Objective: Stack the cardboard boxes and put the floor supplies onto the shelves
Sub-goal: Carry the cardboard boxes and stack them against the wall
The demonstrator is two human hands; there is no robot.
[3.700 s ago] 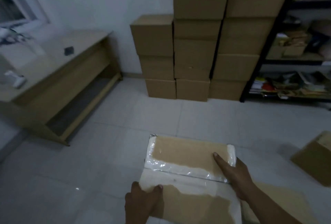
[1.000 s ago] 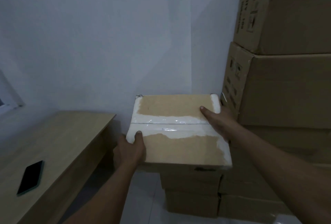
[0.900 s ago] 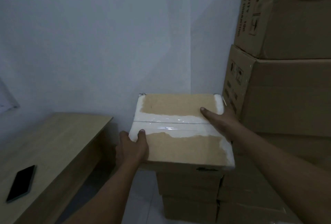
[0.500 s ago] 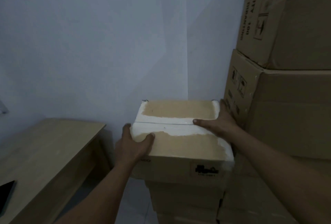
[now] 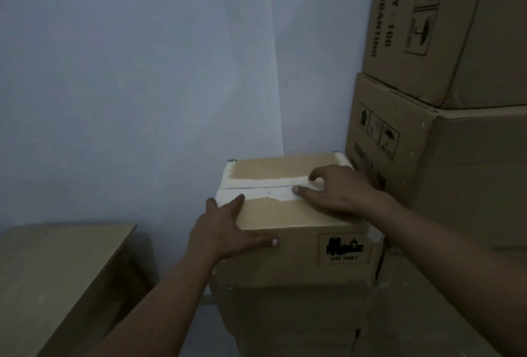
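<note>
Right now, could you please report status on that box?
Left hand on taped box corner. Right hand pressing top. Box rests on stack; taller boxes beside.

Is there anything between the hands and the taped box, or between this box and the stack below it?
Nothing visible. The left hand lies on the taped box at its near left corner, the right hand on top. The box seems to sit on the stack.

- Small box, front face, right end: dashed-border label; black logo illegible; "UN 3481" below it.
- Upper stacked box, left side, vert. print: "…ANTITY : 100"; 2nd line ends "…ANTING", rest unclear; umbrella pictogram.
- Mid stacked box, left side: 3 handling pictograms, incl. umbrella; txt below illegible.
</note>
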